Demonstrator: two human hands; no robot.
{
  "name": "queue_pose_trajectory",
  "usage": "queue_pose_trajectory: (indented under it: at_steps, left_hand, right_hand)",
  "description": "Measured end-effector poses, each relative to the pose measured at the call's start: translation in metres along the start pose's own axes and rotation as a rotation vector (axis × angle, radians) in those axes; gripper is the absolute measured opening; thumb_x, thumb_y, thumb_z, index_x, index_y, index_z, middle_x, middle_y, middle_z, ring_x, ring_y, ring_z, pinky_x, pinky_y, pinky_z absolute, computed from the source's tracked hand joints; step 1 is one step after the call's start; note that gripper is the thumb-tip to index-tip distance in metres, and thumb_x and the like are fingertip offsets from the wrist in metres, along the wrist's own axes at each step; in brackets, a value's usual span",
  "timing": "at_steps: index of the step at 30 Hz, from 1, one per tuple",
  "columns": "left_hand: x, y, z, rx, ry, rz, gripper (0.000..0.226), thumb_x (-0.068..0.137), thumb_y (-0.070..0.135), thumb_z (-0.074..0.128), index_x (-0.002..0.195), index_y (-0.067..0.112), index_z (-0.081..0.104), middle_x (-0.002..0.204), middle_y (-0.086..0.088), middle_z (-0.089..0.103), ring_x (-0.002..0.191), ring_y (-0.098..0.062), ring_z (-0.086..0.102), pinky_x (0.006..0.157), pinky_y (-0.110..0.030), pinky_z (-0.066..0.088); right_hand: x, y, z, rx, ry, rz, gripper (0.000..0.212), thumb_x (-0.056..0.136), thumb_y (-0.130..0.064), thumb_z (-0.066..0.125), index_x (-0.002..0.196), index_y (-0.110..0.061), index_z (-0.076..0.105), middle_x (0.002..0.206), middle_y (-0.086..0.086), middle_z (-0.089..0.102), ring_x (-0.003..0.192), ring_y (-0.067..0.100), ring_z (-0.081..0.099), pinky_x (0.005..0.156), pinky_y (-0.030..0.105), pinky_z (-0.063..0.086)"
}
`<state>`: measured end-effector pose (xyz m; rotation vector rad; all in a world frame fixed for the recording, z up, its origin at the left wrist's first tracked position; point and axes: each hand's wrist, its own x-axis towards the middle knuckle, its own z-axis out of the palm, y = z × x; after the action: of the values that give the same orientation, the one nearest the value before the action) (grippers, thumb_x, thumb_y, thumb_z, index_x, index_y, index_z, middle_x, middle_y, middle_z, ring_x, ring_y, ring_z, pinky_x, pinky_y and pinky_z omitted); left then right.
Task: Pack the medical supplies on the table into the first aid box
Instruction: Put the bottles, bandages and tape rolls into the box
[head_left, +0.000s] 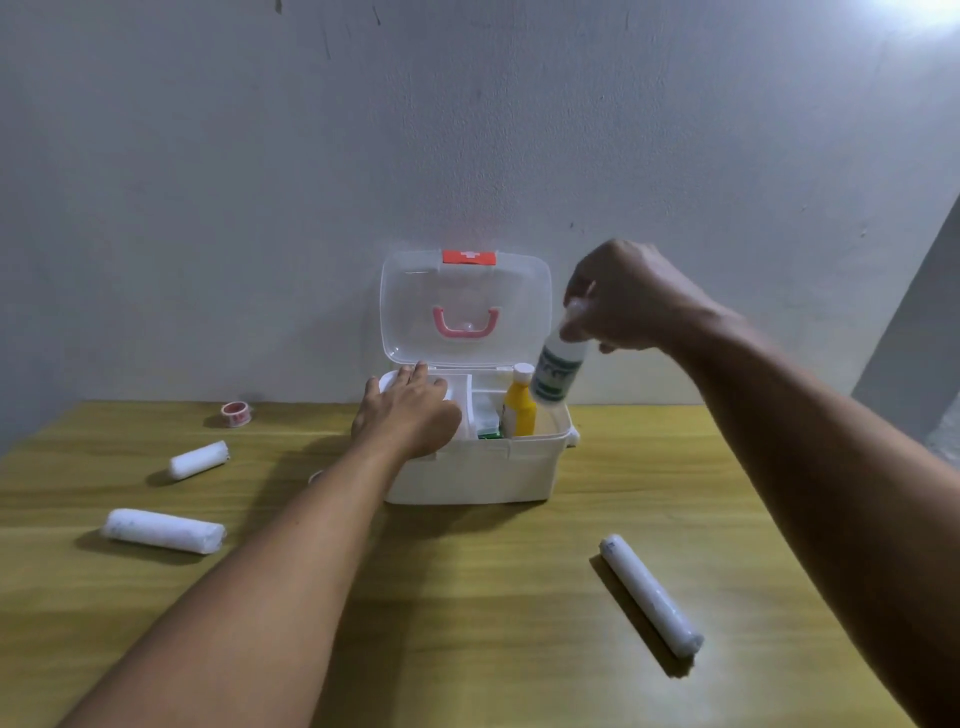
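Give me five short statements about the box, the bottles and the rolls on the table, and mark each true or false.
1. The first aid box lid stands open. True.
2. The right hand holds a yellow bottle. False: it grips a clear bottle; the yellow bottle already stands in the box.
3. The left hand rests on the box's left side. True.
4. The three white rolls are packed. False: all lie on the table.
5. A tape roll lies far left. True.

Three bandage rolls (199, 460) (163, 530) (651, 595), two bottles (558, 372) (519, 402), one tape roll (237, 413), one first aid box (470, 475).
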<state>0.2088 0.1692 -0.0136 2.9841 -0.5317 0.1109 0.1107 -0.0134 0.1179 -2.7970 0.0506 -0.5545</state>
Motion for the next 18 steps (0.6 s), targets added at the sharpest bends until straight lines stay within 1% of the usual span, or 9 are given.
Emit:
queue_pose_trajectory:
  at_steps: [1,4,6,9,11,13,15,17,18]
  left_hand:
    - [0.001,-0.001,0.001,0.000,0.006,0.008,0.060,0.088,0.016,0.024,0.148,0.015,0.031,0.164,-0.008,0.006,0.151,-0.023,0.007,0.116,-0.054,0.008]
    - [0.004,-0.005,0.004,0.032,0.019,0.029,0.054,0.093,0.012,0.038,0.147,0.015,0.031,0.164,-0.010,0.007,0.151,-0.026,0.009,0.115,-0.056,0.012]
    - [0.006,-0.005,0.005,0.056,0.027,0.020,0.054,0.094,0.011,0.043,0.146,0.016,0.031,0.164,-0.010,0.007,0.151,-0.026,0.009,0.115,-0.055,0.013]
    - [0.003,-0.003,0.003,0.048,0.023,0.008,0.050,0.098,0.019,0.029,0.148,0.017,0.031,0.164,-0.008,0.007,0.151,-0.024,0.009,0.115,-0.052,0.012]
    - [0.001,-0.002,0.002,0.062,0.031,0.015,0.049,0.100,0.022,0.027,0.149,0.018,0.029,0.164,-0.008,0.008,0.151,-0.025,0.009,0.116,-0.052,0.012]
    - [0.001,-0.002,0.002,0.087,0.043,0.019,0.048,0.101,0.021,0.031,0.149,0.018,0.028,0.164,-0.008,0.008,0.151,-0.026,0.009,0.116,-0.053,0.013]
    - [0.001,-0.002,0.002,0.088,0.038,0.010,0.048,0.101,0.020,0.030,0.149,0.018,0.029,0.164,-0.008,0.009,0.151,-0.026,0.009,0.116,-0.052,0.013]
    - [0.000,-0.001,0.001,0.071,0.037,0.003,0.049,0.100,0.021,0.027,0.149,0.018,0.030,0.164,-0.008,0.009,0.151,-0.025,0.010,0.116,-0.052,0.013]
    - [-0.001,-0.001,0.000,0.056,0.037,0.002,0.051,0.098,0.022,0.025,0.149,0.017,0.031,0.164,-0.008,0.009,0.151,-0.025,0.010,0.116,-0.052,0.012]
  right_hand:
    - [-0.002,-0.007,0.005,0.031,-0.057,-0.012,0.019,0.077,-0.011,0.078,0.095,-0.008,0.074,0.086,0.012,0.074,0.063,0.021,0.073,0.058,0.032,0.061]
    - [-0.001,-0.019,0.035,0.017,-0.215,-0.061,0.019,0.077,-0.011,0.078,0.095,-0.006,0.075,0.090,0.012,0.076,0.065,0.022,0.074,0.062,0.033,0.062]
    - [0.000,-0.021,0.057,0.002,-0.277,-0.100,0.025,0.078,-0.012,0.078,0.101,-0.004,0.074,0.097,0.011,0.075,0.067,0.019,0.073,0.063,0.028,0.061]
    - [0.001,-0.021,0.081,0.023,-0.313,-0.129,0.035,0.075,-0.009,0.080,0.108,-0.003,0.072,0.106,0.011,0.072,0.079,0.021,0.069,0.073,0.031,0.060]
    - [0.003,-0.021,0.090,0.055,-0.314,-0.119,0.037,0.073,-0.009,0.082,0.109,-0.003,0.072,0.105,0.011,0.073,0.083,0.024,0.071,0.076,0.035,0.061]
    - [0.007,-0.019,0.095,0.091,-0.317,-0.106,0.038,0.071,-0.010,0.083,0.107,-0.003,0.072,0.101,0.011,0.074,0.078,0.022,0.073,0.072,0.034,0.062]
    - [0.013,-0.016,0.094,0.142,-0.359,-0.072,0.043,0.069,-0.008,0.085,0.109,-0.005,0.070,0.100,0.011,0.073,0.074,0.022,0.074,0.064,0.029,0.062]
    - [0.020,-0.009,0.086,0.228,-0.398,-0.005,0.043,0.070,0.000,0.082,0.111,-0.005,0.068,0.099,0.011,0.072,0.075,0.026,0.074,0.058,0.027,0.061]
    - [0.023,-0.005,0.082,0.237,-0.376,0.012,0.039,0.073,0.004,0.078,0.109,-0.006,0.069,0.098,0.011,0.072,0.077,0.026,0.074,0.059,0.030,0.062]
